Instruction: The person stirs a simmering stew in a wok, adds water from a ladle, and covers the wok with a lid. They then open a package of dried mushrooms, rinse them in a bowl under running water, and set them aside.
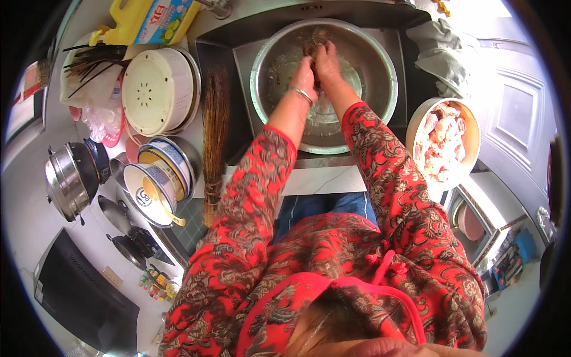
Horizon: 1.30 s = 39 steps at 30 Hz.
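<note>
A large round metal basin (379, 89) stands in the sink (243, 67) with water in it. Over its upper middle, my left hand (304, 79) and my right hand (328, 64) are close together, both gripping a dark brownish clump (317, 38), blurred, whose kind I cannot tell. A bangle circles my left wrist. Small dark bits float in the water. To the right of the sink, a pale round bowl (411, 129) holds pieces of raw meat (441, 138).
Left of the sink lies a bundled twig brush (215, 125). Beyond it are a white perforated basket (156, 91), stacked bowls with a ladle (154, 192) and a yellow jug (178, 22). A grey cloth (439, 49) hangs at the sink's right edge.
</note>
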Tool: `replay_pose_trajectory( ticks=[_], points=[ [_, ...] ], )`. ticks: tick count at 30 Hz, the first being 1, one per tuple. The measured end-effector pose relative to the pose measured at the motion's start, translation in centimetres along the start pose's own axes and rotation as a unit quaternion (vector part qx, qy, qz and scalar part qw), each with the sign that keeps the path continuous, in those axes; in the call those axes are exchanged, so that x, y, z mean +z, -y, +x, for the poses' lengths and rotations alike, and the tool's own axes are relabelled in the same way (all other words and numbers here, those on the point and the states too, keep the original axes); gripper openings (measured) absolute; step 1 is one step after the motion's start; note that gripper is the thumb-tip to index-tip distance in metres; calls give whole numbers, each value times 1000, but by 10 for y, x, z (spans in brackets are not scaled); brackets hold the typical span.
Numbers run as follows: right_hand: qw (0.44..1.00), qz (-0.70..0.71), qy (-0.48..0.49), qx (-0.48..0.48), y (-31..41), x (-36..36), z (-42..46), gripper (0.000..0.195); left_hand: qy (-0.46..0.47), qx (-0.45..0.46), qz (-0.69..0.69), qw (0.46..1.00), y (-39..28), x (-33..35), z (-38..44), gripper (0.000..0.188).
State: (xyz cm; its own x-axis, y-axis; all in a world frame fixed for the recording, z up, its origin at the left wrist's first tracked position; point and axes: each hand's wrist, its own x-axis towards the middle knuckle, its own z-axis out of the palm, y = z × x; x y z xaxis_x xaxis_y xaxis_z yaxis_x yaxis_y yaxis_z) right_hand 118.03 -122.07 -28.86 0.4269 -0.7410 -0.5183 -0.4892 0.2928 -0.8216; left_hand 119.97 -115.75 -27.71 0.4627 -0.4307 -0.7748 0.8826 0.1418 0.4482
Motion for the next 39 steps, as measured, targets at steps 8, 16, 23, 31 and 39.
replay_pose_trajectory(
  ticks=[8, 16, 23, 31, 39],
  points=[
    [957, -179, 116, -197, -28, 4, -12, 53, 22, -29, -38, 999, -4, 0, -21, 34],
    [921, -267, -88, -271, -9, -27, 40, 28, -201, 123, 415, 879, -20, -68, -11, 54],
    [971, -59, 161, -166, -12, 44, -10, 43, -116, -19, -78, 990, -21, -63, 56, 50],
    [911, -286, 144, -261, -25, -13, 31, 26, -51, 76, 394, 915, 5, -16, -45, 61],
    [896, -423, 46, -126, 24, -36, -11, 49, -240, 289, 530, 760, -73, -60, -125, 26]
  ],
)
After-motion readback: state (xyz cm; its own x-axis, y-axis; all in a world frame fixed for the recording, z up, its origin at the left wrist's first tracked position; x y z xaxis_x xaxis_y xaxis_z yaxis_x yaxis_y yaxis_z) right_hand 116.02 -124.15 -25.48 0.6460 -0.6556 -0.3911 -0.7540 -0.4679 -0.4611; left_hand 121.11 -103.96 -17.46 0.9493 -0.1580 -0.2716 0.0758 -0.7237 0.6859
